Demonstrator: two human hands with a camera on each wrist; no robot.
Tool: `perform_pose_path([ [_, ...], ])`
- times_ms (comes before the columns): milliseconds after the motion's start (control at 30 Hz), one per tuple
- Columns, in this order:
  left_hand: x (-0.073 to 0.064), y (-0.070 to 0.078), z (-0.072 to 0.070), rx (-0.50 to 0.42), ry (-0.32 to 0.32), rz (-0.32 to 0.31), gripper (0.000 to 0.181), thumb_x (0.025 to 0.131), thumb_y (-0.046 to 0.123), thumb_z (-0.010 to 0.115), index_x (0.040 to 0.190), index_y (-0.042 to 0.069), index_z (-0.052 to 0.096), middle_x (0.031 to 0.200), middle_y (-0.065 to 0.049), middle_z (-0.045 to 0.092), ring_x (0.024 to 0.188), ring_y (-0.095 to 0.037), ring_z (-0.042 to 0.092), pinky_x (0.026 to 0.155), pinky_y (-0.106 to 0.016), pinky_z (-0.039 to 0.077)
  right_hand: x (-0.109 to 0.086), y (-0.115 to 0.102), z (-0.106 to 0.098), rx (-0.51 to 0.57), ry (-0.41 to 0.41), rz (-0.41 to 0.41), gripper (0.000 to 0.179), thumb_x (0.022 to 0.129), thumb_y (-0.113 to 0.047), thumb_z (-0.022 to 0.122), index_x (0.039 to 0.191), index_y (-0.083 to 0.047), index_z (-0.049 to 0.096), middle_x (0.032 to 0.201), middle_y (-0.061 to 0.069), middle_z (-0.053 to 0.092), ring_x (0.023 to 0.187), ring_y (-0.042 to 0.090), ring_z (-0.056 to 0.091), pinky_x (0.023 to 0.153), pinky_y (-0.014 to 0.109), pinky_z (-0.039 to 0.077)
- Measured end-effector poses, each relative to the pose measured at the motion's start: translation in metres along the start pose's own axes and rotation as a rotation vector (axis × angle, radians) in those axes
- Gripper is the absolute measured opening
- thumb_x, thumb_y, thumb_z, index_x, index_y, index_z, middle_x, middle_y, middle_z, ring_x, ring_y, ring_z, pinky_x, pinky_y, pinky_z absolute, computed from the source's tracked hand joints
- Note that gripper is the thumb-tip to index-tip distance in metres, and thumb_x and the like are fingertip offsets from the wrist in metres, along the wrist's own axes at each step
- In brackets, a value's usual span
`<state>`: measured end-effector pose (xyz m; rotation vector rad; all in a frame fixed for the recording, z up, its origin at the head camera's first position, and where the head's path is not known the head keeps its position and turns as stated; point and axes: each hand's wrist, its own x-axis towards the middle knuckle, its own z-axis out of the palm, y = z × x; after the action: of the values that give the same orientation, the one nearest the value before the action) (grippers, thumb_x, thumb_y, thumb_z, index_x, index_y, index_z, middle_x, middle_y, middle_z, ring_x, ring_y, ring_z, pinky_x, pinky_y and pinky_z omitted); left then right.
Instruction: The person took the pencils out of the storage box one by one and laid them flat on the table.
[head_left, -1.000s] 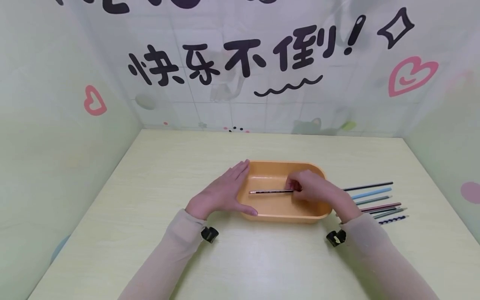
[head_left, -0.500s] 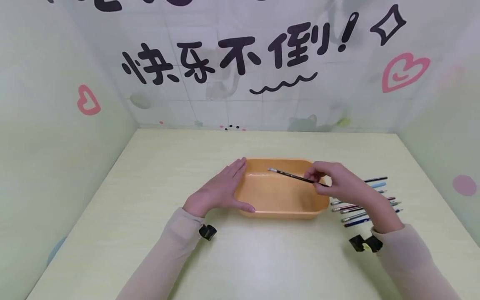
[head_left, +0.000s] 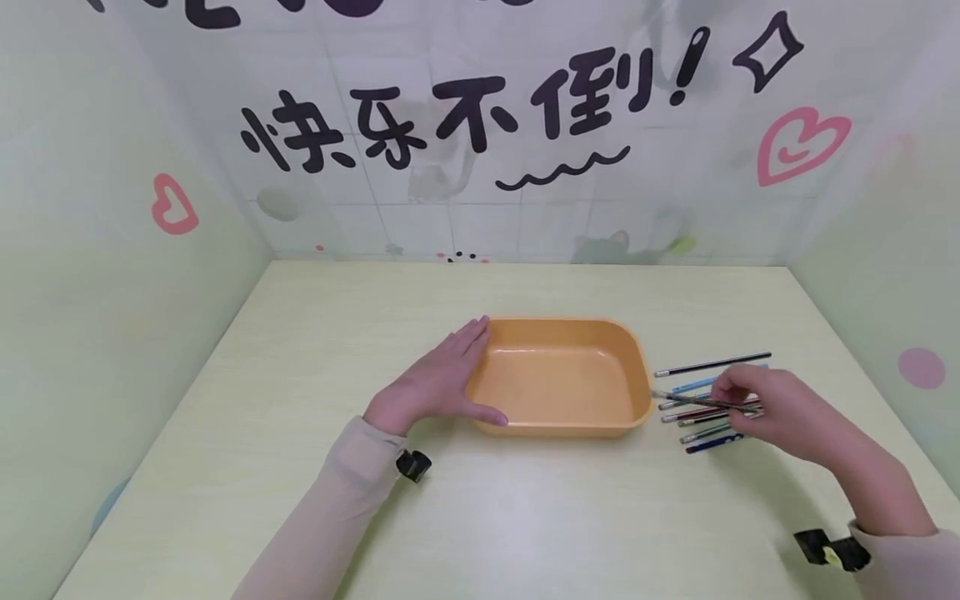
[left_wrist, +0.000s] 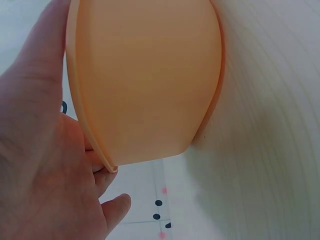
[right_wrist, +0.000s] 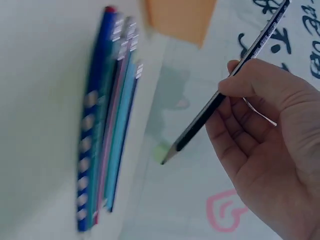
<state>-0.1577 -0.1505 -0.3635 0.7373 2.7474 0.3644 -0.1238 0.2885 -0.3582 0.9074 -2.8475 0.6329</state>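
Note:
My left hand point(head_left: 431, 387) rests against the left end of an orange plastic tray point(head_left: 555, 431), its fingers straight along the rim and its thumb at the front corner. The left wrist view shows the tray's outer wall point(left_wrist: 150, 85) beside that hand. Right of the tray, my right hand point(head_left: 787, 412) pinches a dark pencil point(right_wrist: 205, 112) between thumb and fingers. The right wrist view has its sharpened tip pointing down-left. In the head view the held pencil overlaps a row of several pencils point(head_left: 708, 445) on the table, partly hidden by the hand.
The pencils lie roughly parallel on the pale table point(head_left: 525, 517), eraser ends towards the tray. A black pencil point(head_left: 712, 364) is rearmost; a blue patterned pencil point(right_wrist: 85, 160) is nearest the front. A printed backdrop point(head_left: 420, 225) stands behind the table, with side panels left and right.
My right hand has carried the dark pencil from inside the tray, over its right rim, to the row of pencils. My left hand keeps its place on the tray.

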Motion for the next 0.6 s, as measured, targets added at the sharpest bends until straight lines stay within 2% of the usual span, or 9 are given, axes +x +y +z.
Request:
perform_pose_path([
  [100,-0.001,0.0,0.0,0.008,-0.004,-0.001,0.133,0.072,0.076,0.07,0.159,0.002,0.002,0.17,-0.008,-0.005,0.158,-0.024,-0.004,0.13,-0.039,0.008,-0.015,0.01,0.006,-0.065,-0.053,0.029,0.035,0.068,0.009,0.077,0.086,-0.018,0.063,0.083,-0.015,0.061,0.076,-0.008,0.051,0.063,0.023,0.053],
  [200,-0.001,0.001,-0.002,0.03,-0.01,-0.007,0.133,0.072,0.077,0.069,0.159,0.002,0.002,0.17,-0.009,-0.005,0.158,-0.024,-0.003,0.13,-0.04,0.008,-0.025,0.016,0.01,-0.101,-0.142,0.086,0.034,0.069,0.007,0.079,0.083,-0.019,0.063,0.082,-0.015,0.059,0.073,-0.004,0.051,0.062,0.024,0.051],
  [333,0.0,0.002,-0.006,0.051,-0.023,-0.014,0.134,0.072,0.078,0.069,0.159,0.002,0.002,0.17,-0.009,-0.004,0.158,-0.024,-0.003,0.13,-0.04,0.008,-0.034,0.023,0.016,-0.147,-0.245,0.153,0.033,0.07,0.009,0.073,0.078,-0.02,0.062,0.077,-0.015,0.055,0.069,0.002,0.047,0.06,0.025,0.046],
  [467,0.001,0.003,-0.007,0.051,-0.024,-0.012,0.134,0.072,0.078,0.069,0.16,0.002,0.002,0.17,-0.008,-0.005,0.158,-0.024,-0.003,0.13,-0.04,0.007,-0.042,0.028,0.023,-0.189,-0.261,0.167,0.037,0.068,0.012,0.069,0.073,-0.023,0.058,0.073,-0.015,0.05,0.068,0.003,0.04,0.058,0.025,0.04],
  [600,0.001,0.002,-0.012,0.064,0.009,-0.023,0.13,0.073,0.079,0.066,0.16,0.004,0.006,0.17,-0.008,-0.007,0.158,-0.026,-0.002,0.13,-0.046,0.008,-0.045,0.031,0.03,-0.205,-0.24,0.165,0.039,0.067,0.013,0.069,0.072,-0.023,0.056,0.073,-0.013,0.049,0.069,0.004,0.041,0.059,0.026,0.041],
])
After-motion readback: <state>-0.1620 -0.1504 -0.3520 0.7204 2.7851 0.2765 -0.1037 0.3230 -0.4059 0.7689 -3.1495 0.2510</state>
